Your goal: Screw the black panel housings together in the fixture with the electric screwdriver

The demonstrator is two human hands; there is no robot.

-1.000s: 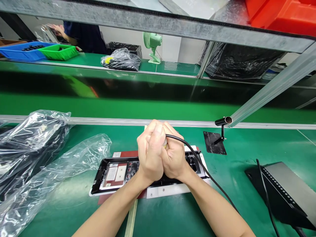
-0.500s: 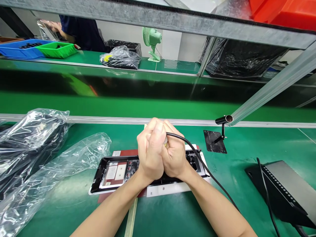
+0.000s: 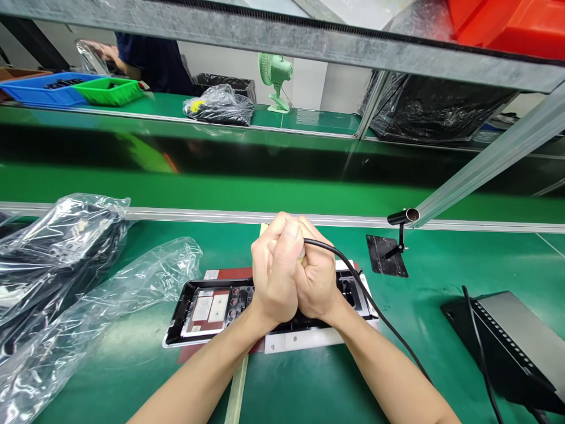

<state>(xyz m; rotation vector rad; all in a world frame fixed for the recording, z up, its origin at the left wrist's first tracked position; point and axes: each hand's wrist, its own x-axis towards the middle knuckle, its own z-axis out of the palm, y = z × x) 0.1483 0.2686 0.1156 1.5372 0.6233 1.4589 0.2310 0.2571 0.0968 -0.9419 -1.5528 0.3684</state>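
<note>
My left hand (image 3: 276, 274) and my right hand (image 3: 318, 271) are pressed together, fingers wrapped tightly round a corded tool (image 3: 302, 254). Only a sliver of its pale yellowish body shows between them; its kind and lower end are hidden. A black cable (image 3: 353, 271) comes out at the top and curves down to the right. Directly beneath my fists lies a long black housing (image 3: 188, 303) with a white outer edge, its inside facing up. At its left end are a label and a dark part with round holes. My hands cover its middle.
Plastic-wrapped dark items (image 3: 57, 253) and a clear bag (image 3: 145, 282) lie at left. At right are a black tube on a bracket (image 3: 401, 221) and a grey-black box (image 3: 516, 335). A metal shelf beam (image 3: 282, 41) crosses above; a co-worker (image 3: 152, 62) stands behind.
The whole view has shifted slightly, so everything sits a little further right. My hands keep the same two-fisted grip over the black housing.
</note>
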